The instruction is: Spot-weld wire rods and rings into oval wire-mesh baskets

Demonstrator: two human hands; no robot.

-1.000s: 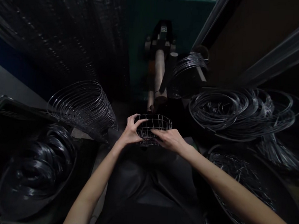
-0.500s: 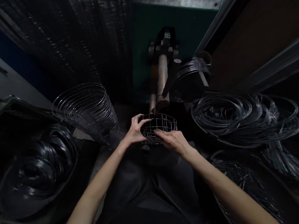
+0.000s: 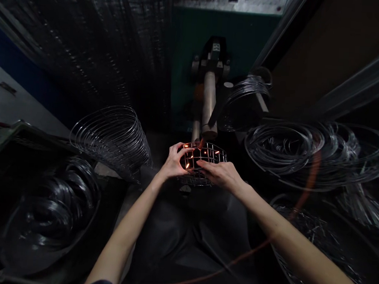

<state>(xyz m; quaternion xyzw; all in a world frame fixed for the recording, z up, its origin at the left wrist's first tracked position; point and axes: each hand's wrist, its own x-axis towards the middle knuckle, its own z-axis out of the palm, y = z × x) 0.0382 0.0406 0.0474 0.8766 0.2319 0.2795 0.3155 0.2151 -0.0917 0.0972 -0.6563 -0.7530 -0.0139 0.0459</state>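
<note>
A small round wire cage [image 3: 204,158] sits under the metal electrode arm [image 3: 209,104] of a green welding machine [image 3: 215,40]. Several wire joints on the cage glow orange. My left hand [image 3: 174,162] curls round the cage's left rim, fingers closed on the wires. On the near right side of the cage rests my right hand [image 3: 221,175], its fingers pressed against the wires. An orange spark trail arcs down to the right.
A long coil of wire rings [image 3: 113,135] lies to the left. Dark wire loops fill a tub [image 3: 43,218] at lower left. Heaps of loose wire rings [image 3: 311,151] lie at right, with cut wires [image 3: 315,235] below them. Wire mesh hangs behind.
The cage's joints have lit up orange and a spark has flown off to the right. Both hands stay on the cage; the view has shifted slightly.
</note>
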